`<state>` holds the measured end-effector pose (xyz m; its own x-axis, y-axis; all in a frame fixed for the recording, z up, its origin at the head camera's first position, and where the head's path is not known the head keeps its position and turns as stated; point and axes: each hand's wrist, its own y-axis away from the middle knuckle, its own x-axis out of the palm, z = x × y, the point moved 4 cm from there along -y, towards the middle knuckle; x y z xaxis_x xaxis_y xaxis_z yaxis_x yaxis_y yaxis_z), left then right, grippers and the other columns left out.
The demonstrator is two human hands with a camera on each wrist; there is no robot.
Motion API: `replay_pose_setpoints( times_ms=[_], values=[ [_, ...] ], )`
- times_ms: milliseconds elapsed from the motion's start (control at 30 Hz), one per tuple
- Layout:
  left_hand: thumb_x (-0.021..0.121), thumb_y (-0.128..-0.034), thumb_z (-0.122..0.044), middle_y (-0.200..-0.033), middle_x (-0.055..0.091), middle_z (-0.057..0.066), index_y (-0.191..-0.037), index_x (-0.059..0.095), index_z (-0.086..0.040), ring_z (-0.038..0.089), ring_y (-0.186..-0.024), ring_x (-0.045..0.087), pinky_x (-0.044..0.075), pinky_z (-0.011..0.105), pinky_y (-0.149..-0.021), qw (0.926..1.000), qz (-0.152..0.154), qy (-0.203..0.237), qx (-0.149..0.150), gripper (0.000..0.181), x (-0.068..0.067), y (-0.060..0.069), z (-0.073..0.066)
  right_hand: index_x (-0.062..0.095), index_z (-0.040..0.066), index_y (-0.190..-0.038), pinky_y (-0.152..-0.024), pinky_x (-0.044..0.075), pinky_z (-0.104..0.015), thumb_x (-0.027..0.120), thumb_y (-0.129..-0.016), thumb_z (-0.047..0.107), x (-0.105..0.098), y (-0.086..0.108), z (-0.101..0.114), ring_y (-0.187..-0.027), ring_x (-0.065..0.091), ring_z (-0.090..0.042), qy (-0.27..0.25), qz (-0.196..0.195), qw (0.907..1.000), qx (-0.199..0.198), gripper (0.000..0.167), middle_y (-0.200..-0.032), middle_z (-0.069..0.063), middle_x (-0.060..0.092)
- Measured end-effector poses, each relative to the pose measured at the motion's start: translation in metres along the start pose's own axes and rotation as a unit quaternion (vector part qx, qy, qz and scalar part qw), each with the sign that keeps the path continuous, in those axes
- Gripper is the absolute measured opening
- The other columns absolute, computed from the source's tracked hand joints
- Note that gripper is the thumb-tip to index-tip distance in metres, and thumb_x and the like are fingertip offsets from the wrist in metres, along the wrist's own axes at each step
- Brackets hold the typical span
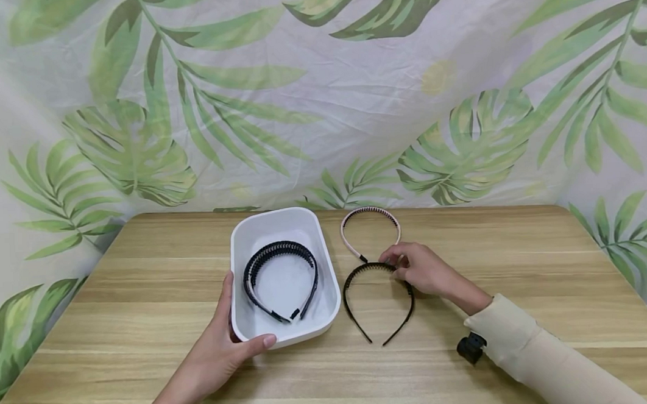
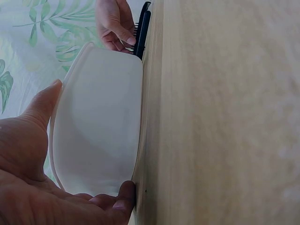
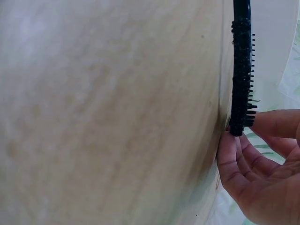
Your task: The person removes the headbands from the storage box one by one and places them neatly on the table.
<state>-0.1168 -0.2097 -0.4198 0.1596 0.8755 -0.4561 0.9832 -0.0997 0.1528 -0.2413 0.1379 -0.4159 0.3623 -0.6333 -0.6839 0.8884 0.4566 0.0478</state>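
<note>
A white plastic box (image 1: pixel 272 225) stands on the table with several dark headbands (image 1: pixel 275 251) stacked inside, one showing a pale edge. My left hand (image 1: pixel 221 349) grips its near left corner, thumb over the rim and fingers along the outer wall. To the box's right, a black toothed headband (image 3: pixel 241 70) lies with its open ends towards me. My right hand (image 1: pixel 425 271) pinches the upper right of its arc between thumb and fingers. Just behind lies a pale pink headband (image 1: pixel 369 209) with dark teeth, its lower right part hidden by the right hand.
The wood-grain table (image 1: pixel 142 309) ends at a leaf-printed cloth (image 1: pixel 362 102) hanging behind it. A black wrist camera (image 1: pixel 471 347) is worn below the beige right sleeve (image 1: pixel 551 349).
</note>
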Motion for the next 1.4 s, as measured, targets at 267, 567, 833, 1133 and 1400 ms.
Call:
replay_pose_setpoints(
  times_ms=[267,567,833,1133,1400],
  values=[
    [0.090,-0.0839,-0.029,-0.176,-0.002,0.020,-0.166,-0.021,-0.023,0.037,-0.151,0.036,0.027,-0.001,-0.098,1.0000,0.001,0.006,0.002,0.138,-0.0003,0.0006,0.0000,0.074,-0.001,-0.115,-0.078,0.050,-0.033,0.067,-0.088,-0.013,-0.0001,-0.0004,0.0014,-0.086,0.062,-0.019,0.004,-0.001,1.0000,-0.005,0.031,-0.101,-0.016,0.070],
    [0.089,-0.0840,-0.029,-0.176,-0.002,0.019,-0.166,-0.021,-0.025,0.036,-0.150,0.036,0.028,-0.001,-0.097,1.0000,0.001,0.008,0.001,0.138,-0.0003,0.0009,-0.0008,0.075,-0.001,-0.115,-0.080,0.050,-0.033,0.068,-0.087,-0.013,0.0005,-0.0019,0.0013,-0.087,0.062,-0.018,0.012,-0.002,0.9999,-0.005,0.031,-0.100,-0.015,0.070],
    [0.090,-0.0837,-0.029,-0.176,-0.002,0.020,-0.166,-0.021,-0.025,0.037,-0.152,0.035,0.027,-0.001,-0.098,1.0000,-0.001,0.001,-0.002,0.138,-0.0002,0.0009,-0.0006,0.075,0.001,-0.115,-0.080,0.050,-0.034,0.069,-0.087,-0.012,0.0007,-0.0022,0.0012,-0.087,0.061,-0.018,0.021,-0.002,0.9998,-0.007,0.031,-0.100,-0.013,0.069],
    [0.089,-0.0838,-0.031,-0.177,-0.002,0.017,-0.166,-0.022,-0.027,0.036,-0.154,0.031,0.024,-0.003,-0.098,1.0000,0.001,0.004,-0.004,0.138,-0.0007,0.0006,-0.0009,0.075,0.000,-0.115,-0.079,0.049,-0.033,0.068,-0.088,-0.012,0.0007,-0.0022,0.0021,-0.086,0.061,-0.017,0.021,0.001,0.9997,-0.007,0.031,-0.099,-0.014,0.069],
    [0.089,-0.0842,-0.029,-0.177,-0.002,0.018,-0.166,-0.021,-0.026,0.036,-0.154,0.029,0.023,-0.003,-0.098,1.0000,0.002,0.000,-0.007,0.138,-0.0002,0.0004,-0.0005,0.075,0.000,-0.115,-0.079,0.051,-0.033,0.069,-0.089,-0.009,-0.0017,-0.0006,0.0016,-0.088,0.065,-0.019,0.019,0.000,0.9998,-0.008,0.029,-0.100,-0.015,0.071]
  ],
)
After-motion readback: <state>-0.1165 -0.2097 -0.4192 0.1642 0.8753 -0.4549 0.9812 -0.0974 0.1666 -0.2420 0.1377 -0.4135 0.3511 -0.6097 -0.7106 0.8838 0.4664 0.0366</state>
